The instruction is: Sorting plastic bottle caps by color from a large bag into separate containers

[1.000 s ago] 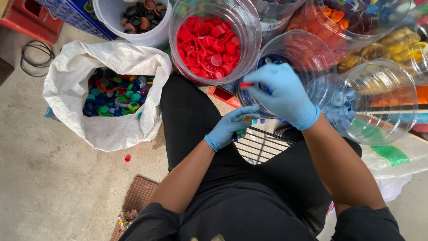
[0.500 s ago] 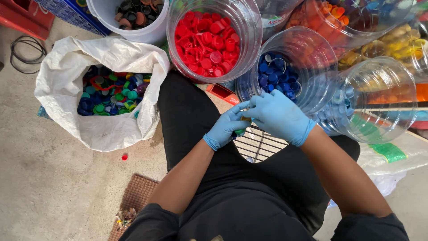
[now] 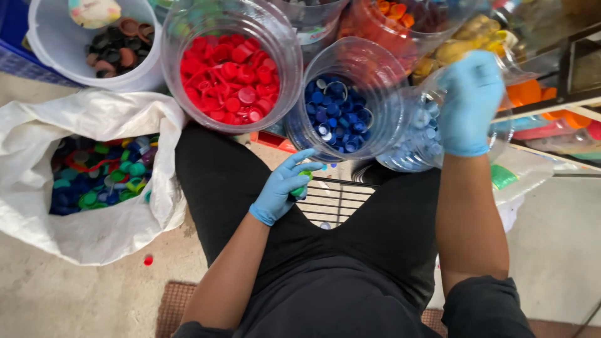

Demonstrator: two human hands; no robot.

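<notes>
The person sits over a bare concrete floor, a woven mat under them. The left hand, gloved blue, curls loosely around a green cap above the lap. The right hand reaches over a clear jar of pale blue caps; its grip cannot be told. A white sack of mixed caps lies at the left.

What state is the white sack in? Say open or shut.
Open. The white sack has its mouth spread wide, showing mixed caps inside.
</notes>
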